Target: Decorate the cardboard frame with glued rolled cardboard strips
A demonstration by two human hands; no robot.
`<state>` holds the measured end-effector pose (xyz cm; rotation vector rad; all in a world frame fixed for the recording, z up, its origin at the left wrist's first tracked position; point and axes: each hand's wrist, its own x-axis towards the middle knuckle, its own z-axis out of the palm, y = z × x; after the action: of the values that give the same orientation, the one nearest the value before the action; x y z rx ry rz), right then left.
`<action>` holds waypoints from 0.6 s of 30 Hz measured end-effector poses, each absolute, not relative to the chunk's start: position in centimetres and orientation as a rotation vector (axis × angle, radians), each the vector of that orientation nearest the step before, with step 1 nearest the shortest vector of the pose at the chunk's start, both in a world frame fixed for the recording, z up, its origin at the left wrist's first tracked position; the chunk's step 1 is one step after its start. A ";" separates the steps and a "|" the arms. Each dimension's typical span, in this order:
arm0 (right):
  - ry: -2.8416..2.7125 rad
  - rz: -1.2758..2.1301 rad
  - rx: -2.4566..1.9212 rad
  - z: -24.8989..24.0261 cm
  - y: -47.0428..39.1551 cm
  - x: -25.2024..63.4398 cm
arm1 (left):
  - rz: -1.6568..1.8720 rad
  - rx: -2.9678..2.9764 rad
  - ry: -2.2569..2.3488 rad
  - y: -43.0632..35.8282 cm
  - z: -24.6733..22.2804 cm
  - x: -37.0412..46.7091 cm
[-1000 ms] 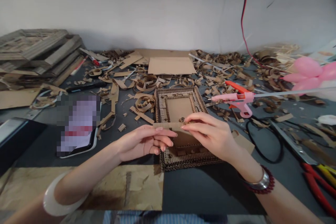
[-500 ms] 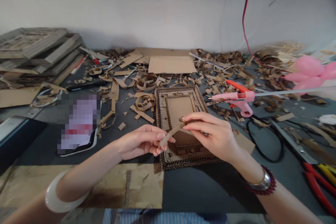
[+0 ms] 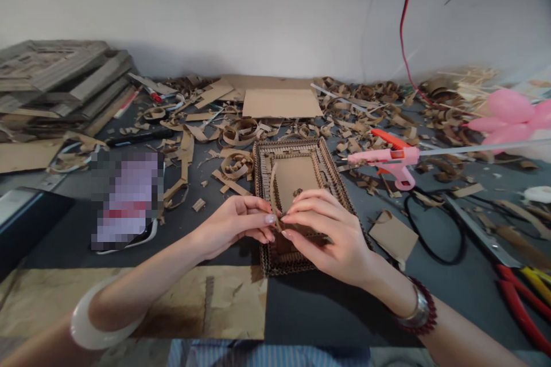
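A narrow cardboard strip [image 3: 274, 189] stands tilted upward between my two hands, above a rectangular cardboard frame [image 3: 263, 264] edged with corrugated strips. My left hand [image 3: 241, 222] pinches the strip between thumb and fingers. From the other side, my right hand [image 3: 329, 235] grips its lower end with the fingertips. A small dark curled bit of cardboard [image 3: 297, 192] shows just above the right fingers; whether it is held or lies on the frame I cannot tell. My right hand covers the frame's lower right part.
Right of the frame lies a pink glue gun [image 3: 387, 156] with a glue stick, near red-handled scissors [image 3: 516, 292]. Cardboard scraps [image 3: 361, 112] and coils cover the back. A phone [image 3: 129, 200] and stacked wooden frames [image 3: 64, 80] are on the left, brown paper [image 3: 232, 304] in front.
The strip has swung from slanting up to the right to nearly upright, its free end now pointing away from me. My right hand has moved left and down, close to my left hand.
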<state>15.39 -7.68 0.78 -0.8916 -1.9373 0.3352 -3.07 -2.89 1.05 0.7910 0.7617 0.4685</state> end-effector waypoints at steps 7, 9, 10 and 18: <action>-1.949 0.349 -0.885 0.8 -7.6 15.3 | 0.449 0.795 0.785 -3.1 1.4 -3.0; -1.951 0.357 -0.882 0.8 -7.6 15.3 | 0.448 0.798 0.789 -3.1 1.4 -2.9; -1.951 0.359 -0.882 0.8 -7.6 15.3 | 0.449 0.800 0.791 -3.0 1.4 -2.9; -1.963 0.375 -0.877 0.6 -7.6 15.4 | 0.458 0.817 0.786 -3.0 0.9 -3.0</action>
<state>15.39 -7.55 0.58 -0.8774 -1.9629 0.3750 -3.00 -2.95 0.94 0.8167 0.7855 0.4582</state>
